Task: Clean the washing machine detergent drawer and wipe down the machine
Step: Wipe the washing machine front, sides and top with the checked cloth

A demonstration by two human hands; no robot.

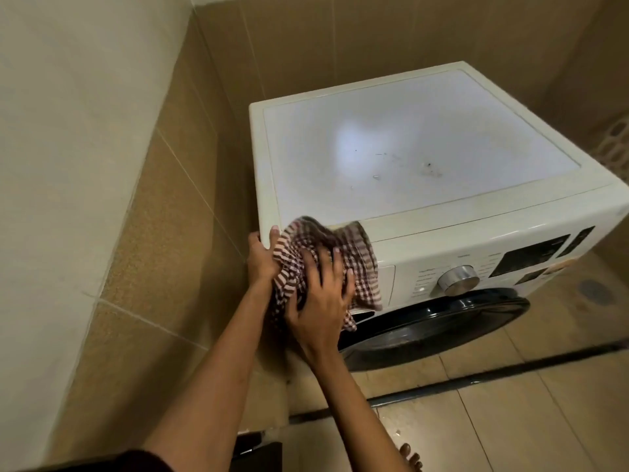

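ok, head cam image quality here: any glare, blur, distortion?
Head view: soft glare patch on the washing machine lid; wide-angle bowing curves the wall tiles and the dark floor line; checked cloth and right hand slightly smeared; dim, warm light, control panel lettering unreadable.

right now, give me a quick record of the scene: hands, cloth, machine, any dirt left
machine: white front-loading washing machine, dark round door
cloth: checked cloth bunched on the upper left front panel
right hand: fingers spread over the cloth, pressing it to the panel
left hand: at the front left top corner, against the cloth; grip unclear
dirt: dark specks on the top
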